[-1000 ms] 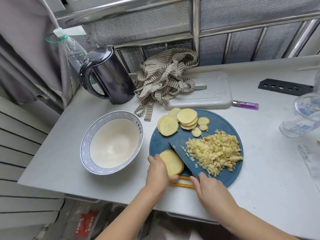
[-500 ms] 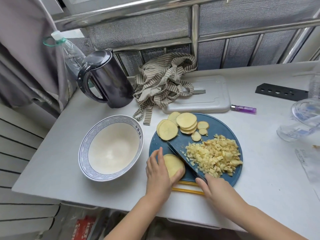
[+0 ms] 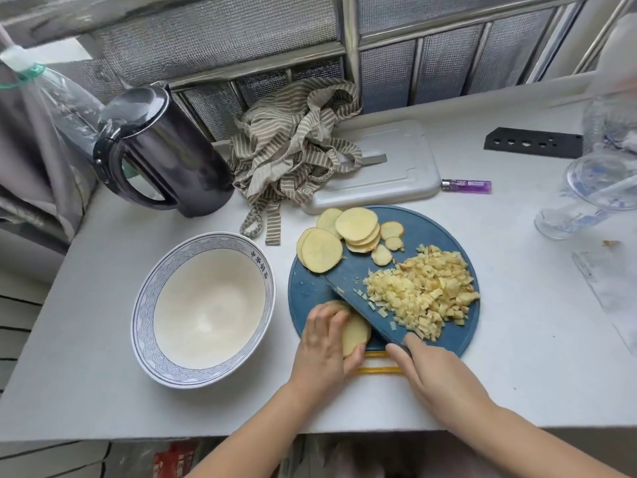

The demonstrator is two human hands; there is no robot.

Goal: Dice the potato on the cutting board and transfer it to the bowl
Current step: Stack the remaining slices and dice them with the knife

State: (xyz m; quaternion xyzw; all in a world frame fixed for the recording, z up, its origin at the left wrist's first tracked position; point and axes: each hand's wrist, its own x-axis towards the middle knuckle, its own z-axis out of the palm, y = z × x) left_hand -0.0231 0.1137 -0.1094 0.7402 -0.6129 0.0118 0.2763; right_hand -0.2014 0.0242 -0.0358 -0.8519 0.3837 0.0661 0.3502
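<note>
Many pale cubes (image 3: 424,294) on round board (image 3: 431,229)

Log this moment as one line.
left hand: holds potato piece; right hand: grips knife; diced pile: on cutting board; bowl: empty

The only writing close to legible is on the bowl (image 3: 259,262): a short column of four blue Chinese characters printed on the patterned inner rim at its far right side. The first two look like 中华, and the last two are too blurred to make out. The purple lighter (image 3: 466,185) carries a pale label with fine print, and the red packet (image 3: 174,460) under the table edge shows white lettering, but neither can be read.
</note>
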